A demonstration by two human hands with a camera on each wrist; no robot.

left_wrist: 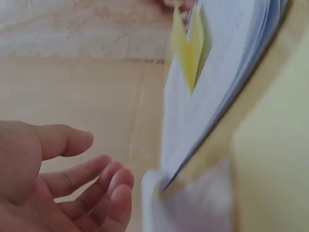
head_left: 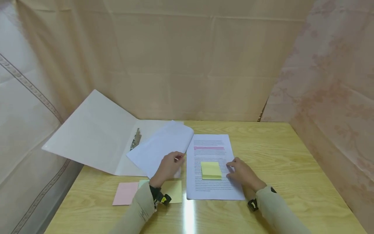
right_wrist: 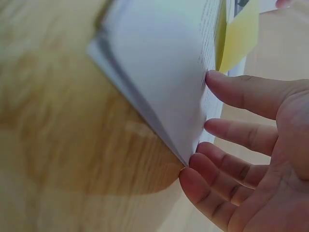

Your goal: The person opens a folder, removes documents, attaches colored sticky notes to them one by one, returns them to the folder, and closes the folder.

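Observation:
A stack of printed sheets lies on the table, its top page marked with a pink line. On that page sits a yellow sticky note pad, with its leaves spread apart in the left wrist view. My right hand is at the stack's right edge, its fingertips touching the paper, fingers spread and lightly bent. My left hand is by the turned-over white sheets, which curl at their right side. Its fingers are loosely bent, thumb apart, with nothing between them.
A white binder stands open at the left, with a metal clip near its spine. Pink, green and yellow sticky notes lie in front of it, partly behind my left wrist. A beige cloth hangs behind the table.

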